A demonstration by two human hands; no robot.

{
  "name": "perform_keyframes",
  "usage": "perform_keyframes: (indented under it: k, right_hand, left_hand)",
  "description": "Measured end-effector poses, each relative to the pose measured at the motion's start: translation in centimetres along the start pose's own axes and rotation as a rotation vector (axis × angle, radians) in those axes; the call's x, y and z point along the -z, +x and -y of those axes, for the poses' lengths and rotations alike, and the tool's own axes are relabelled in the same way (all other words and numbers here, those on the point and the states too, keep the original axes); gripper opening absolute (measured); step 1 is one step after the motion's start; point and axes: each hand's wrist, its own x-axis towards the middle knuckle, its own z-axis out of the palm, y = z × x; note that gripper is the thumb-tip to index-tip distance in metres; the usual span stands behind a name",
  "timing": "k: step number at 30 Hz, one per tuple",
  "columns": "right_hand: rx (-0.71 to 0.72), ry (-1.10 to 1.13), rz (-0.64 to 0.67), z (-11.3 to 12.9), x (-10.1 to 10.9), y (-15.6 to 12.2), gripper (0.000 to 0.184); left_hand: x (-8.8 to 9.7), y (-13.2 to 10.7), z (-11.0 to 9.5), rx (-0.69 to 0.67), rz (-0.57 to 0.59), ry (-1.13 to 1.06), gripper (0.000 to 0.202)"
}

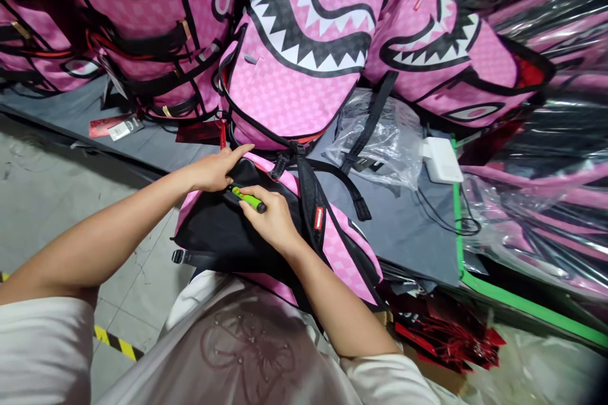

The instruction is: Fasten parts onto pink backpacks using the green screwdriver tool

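Observation:
A pink backpack [342, 247] with a black back panel lies face down on my lap at the table's edge. My left hand [216, 169] rests on its upper edge, fingers together and stretched forward, pressing the fabric. My right hand [273, 218] is closed around a small green tool [247, 198] with a black tip, held against the black panel. A black strap with a red label [318, 218] runs down the backpack to the right of my right hand.
Several pink backpacks with shark-mouth prints [308, 44] are piled on the grey table [413, 228]. Clear plastic bags [380, 139], a white charger [441, 160] with cable, bagged backpacks at right, red tags [446, 329] below, and a concrete floor at left.

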Motion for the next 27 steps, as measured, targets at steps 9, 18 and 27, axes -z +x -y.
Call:
perform_keyframes:
  k: [9,18,27]
  right_hand:
    - [-0.020,0.007,0.059,0.2,0.5,1.2,0.022]
    - [-0.032,-0.057,0.093,0.7,1.1,1.2,0.019]
    - [0.012,-0.101,0.061,0.2,1.1,1.0,0.015]
  left_hand:
    - [-0.8,1.1,2.0,-0.066,-0.037,-0.072,0.094]
    - [-0.1,0.6,1.2,-0.058,-0.020,-0.037,0.089]
    - [0.0,0.5,0.8,-0.054,-0.041,-0.003,0.085]
